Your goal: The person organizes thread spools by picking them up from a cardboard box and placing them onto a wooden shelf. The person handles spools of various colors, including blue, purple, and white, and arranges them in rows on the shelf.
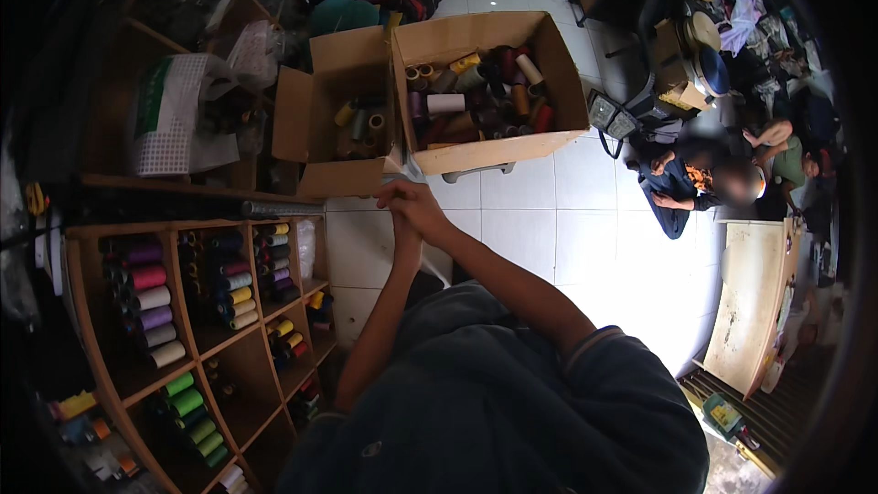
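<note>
My two hands meet in front of my body, just nearer than the cardboard boxes. My right hand (421,209) lies over my left hand (404,231), its fingers bent and pointing left; whether anything sits between them is hidden. The fingers of the left are mostly covered. Beyond the hands, a larger open cardboard box (494,155) holds many thread spools (446,103) in white, yellow, red, purple and dark colours. A smaller open box (343,178) to its left has a few spools (376,122) inside. A pale strip (409,165) shows between the boxes, beside my fingertips.
At left, a wooden cubby shelf (212,352) holds rows of spools, including green ones (186,402). A white patterned bag (169,123) rests above it. White floor tiles (521,238) lie to the right. A person (704,183) sits farther right, near a wooden bench (736,306).
</note>
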`<state>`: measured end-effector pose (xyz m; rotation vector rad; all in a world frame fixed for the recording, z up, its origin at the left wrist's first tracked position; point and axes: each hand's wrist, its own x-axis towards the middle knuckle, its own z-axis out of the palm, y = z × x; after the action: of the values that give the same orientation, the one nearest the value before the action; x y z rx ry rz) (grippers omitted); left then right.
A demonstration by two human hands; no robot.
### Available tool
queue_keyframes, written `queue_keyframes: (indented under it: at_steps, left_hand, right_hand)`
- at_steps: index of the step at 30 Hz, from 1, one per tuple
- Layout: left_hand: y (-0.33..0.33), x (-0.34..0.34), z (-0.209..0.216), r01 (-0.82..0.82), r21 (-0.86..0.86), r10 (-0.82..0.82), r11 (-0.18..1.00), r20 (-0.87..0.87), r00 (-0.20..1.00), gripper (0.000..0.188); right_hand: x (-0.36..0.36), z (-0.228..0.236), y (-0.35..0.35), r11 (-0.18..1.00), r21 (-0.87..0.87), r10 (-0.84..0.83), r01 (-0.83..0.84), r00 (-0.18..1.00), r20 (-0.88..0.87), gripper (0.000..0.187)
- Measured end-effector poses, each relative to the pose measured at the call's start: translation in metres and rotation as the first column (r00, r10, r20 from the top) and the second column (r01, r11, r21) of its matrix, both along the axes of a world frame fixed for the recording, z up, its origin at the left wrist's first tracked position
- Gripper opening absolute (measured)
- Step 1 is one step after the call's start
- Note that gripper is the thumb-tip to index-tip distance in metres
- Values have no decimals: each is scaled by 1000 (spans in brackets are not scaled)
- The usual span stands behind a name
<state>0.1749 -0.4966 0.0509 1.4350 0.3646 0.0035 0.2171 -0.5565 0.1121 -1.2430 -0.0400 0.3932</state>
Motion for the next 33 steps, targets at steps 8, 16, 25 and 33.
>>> queue_keyframes:
  at_steps: [8,16,25,33]
  left_hand:
    - [-29,49,14,557,222,-571,800,0,821,41]
    - [-26,158,-21,527,480,-648,702,122,752,24]
    - [-39,233,-87,664,638,-816,390,-95,571,28]
    - [-74,247,-106,845,518,-759,132,-495,422,27]
  right_hand:
    - [72,-33,-116,946,-123,-324,301,904,-279,26]
    - [114,-68,-211,732,-598,-459,326,885,-78,23]
    - [181,-164,-260,74,-995,290,-62,956,-38,27]
    - [227,-272,-227,338,-917,261,-211,957,-124,29]
